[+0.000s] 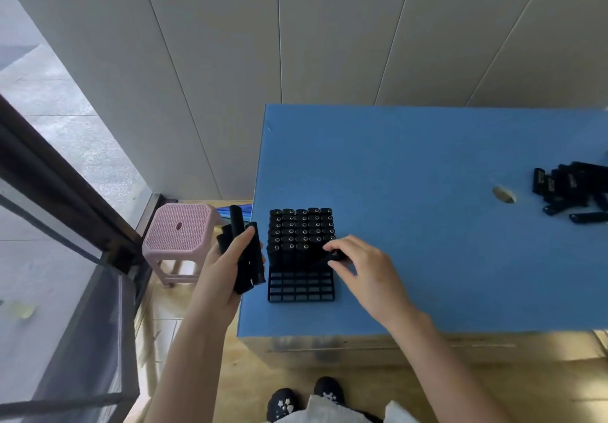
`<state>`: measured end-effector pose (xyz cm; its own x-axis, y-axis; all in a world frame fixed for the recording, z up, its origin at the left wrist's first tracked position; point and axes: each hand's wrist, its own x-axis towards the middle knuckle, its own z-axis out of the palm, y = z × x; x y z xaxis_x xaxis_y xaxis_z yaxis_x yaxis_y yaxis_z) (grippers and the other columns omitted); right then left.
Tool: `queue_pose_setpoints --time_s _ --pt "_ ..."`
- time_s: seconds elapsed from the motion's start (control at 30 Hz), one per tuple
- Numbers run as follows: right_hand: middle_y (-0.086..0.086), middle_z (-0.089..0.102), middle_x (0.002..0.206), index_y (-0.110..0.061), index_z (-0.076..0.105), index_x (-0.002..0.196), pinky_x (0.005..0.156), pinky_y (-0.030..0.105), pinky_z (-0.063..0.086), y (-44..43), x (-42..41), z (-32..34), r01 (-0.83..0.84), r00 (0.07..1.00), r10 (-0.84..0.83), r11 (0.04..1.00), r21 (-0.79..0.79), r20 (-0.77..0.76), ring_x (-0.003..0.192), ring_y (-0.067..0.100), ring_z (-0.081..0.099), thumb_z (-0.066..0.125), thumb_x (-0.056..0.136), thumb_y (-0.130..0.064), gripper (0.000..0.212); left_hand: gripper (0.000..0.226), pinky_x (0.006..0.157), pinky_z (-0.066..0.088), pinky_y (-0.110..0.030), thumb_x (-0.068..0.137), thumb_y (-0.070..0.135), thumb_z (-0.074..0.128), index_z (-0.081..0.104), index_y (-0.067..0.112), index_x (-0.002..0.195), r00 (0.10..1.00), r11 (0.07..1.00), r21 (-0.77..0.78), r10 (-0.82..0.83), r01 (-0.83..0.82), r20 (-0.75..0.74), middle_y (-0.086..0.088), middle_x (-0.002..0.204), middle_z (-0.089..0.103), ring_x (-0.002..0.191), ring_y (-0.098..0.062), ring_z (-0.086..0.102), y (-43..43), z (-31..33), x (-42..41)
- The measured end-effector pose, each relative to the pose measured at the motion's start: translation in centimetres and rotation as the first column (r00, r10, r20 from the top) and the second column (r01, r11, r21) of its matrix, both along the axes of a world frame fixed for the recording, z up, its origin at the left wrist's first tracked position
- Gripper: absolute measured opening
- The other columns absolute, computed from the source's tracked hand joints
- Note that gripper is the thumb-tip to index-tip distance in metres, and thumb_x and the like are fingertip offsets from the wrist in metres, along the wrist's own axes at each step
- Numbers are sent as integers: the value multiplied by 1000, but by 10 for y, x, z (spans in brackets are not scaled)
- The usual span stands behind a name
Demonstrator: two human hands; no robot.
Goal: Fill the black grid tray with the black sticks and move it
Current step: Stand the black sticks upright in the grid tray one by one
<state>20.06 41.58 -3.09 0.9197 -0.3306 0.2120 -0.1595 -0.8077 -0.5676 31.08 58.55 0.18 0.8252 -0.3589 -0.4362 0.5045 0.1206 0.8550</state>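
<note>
Black grid tray [301, 291]: on blue table [427, 225], nr front-left corner. Far rows packed w/ upright black sticks [301, 228], round pale-ringed ends facing up; near rows bare, open cells showing.

R hand [365, 268]: over tray's right side, at boundary btw filled and bare rows. Thumb and fingertips pinching one stick [332, 255], tilted, lower end down among the cells; other fingers loosely curled. Whether seated in a cell: cannot tell.

L hand [227, 264]: just left of tray, off table's left edge, fingers wrapped round a bundle of spare sticks [248, 258], held roughly upright, tops fanned apart.

Loose pile of sticks [572, 192]: far right of table, well apart from tray, lying flat and crisscrossed. Pale label marks on several; too small to read. Oval hole [503, 194] in tabletop just left of pile.

Surroundings: pink plastic stool [181, 228] on floor left of table; grey panelled wall behind; dark-framed glass at far left; dark shoes [306, 396] w/ pale star motifs at bottom.
</note>
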Motion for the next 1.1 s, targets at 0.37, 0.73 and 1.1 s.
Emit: queue_pose_setpoints --time_s 0.37,0.73,1.1 --pt "-9 64 86 -18 71 101 56 11 40 1 14 1 -56 989 78 984 -168 126 59 6 57 67 80 -18 21 9 59 44 -30 89 23 58 59 16 94 1000 1000 14 12 -12 1 -4 78 60 67 -15 55 2 0 3" --pt "-10 65 77 -17 74 79 51 26 50 3 20 3 -63 985 96 974 -218 145 70 8 57 65 80 -19 8 14 59 41 -28 85 30 61 60 18 91 998 998 30 -55 55 30 4 65 66 57 -10 59 -3 2 0" --pt "-7 66 95 -22 56 110 72 16 51 39 16 39 9 999 21 730 683 -36 80 5 66 64 84 -31 29 18 59 51 -27 79 26 67 65 13 92 993 994 -53 -87 92 82 -6 79 67 69 -18 64 -20 5 -13"
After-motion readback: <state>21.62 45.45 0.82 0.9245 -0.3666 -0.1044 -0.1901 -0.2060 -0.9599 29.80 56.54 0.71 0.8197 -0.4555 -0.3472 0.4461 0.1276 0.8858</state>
